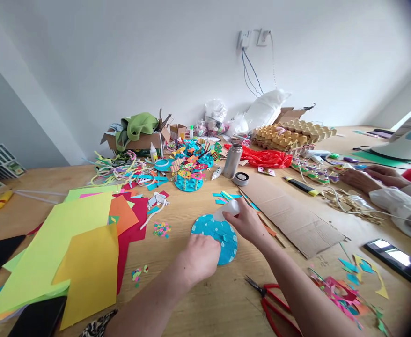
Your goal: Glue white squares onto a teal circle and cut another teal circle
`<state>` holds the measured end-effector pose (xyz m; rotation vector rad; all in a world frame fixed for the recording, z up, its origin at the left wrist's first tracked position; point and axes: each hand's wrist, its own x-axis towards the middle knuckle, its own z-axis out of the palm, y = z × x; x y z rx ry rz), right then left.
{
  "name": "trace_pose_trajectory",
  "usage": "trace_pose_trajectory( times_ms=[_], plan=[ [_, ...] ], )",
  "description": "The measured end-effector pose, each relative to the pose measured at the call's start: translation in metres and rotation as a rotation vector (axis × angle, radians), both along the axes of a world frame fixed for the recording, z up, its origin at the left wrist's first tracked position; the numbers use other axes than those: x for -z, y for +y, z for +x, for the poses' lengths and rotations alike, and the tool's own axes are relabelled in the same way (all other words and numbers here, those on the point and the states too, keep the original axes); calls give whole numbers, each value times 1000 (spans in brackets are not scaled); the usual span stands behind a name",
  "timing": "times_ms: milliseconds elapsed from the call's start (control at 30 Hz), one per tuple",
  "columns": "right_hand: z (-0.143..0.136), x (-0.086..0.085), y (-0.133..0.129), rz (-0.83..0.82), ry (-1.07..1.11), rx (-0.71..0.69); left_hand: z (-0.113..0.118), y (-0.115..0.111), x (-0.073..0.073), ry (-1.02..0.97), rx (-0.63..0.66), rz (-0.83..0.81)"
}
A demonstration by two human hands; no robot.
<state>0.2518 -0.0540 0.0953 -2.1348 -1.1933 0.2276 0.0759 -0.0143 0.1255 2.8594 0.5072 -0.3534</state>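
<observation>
A round blue disc (214, 226) dotted with small pale pieces lies flat on the table in front of me. My left hand (201, 256) is closed over its lower left part, knuckles up, and the fingertips are hidden beneath. Between the fingers of my right hand (243, 219) is a white translucent piece (227, 209), held over the disc's upper right edge; its exact kind is unclear. Small colored paper dots (161, 229) are scattered left of the disc. Red-handled scissors (270, 299) lie below my right forearm.
Colored paper sheets (86, 248) cover the left side. A cardboard sheet (289, 215) lies right, near a phone (398, 262). Behind stand a metal bottle (232, 161), a decorated blue craft piece (188, 181) and egg trays (289, 135). Another person's hands (370, 178) are at far right.
</observation>
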Motion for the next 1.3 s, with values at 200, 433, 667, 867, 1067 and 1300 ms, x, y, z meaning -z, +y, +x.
trace_pose_trajectory(
  times_ms=[200, 433, 667, 867, 1067, 1300],
  plan=[
    [25, 14, -28, 9, 111, 70, 1, 2, -3, 20, -5, -28],
    [30, 23, -58, 4, 227, -16, 1, 2, -3, 20, -17, -25],
    [25, 17, -85, -67, -30, -195, 1, 2, -5, 26, -19, -21],
    [17, 3, -92, -96, -170, -329, 1, 2, -6, 31, -35, -32],
    [13, -4, -87, -122, -190, -238, 2, 3, -4, 32, -31, -37],
    [21, -9, -76, -177, -100, -219, 1, 3, -5, 40, -27, -32]
  ],
)
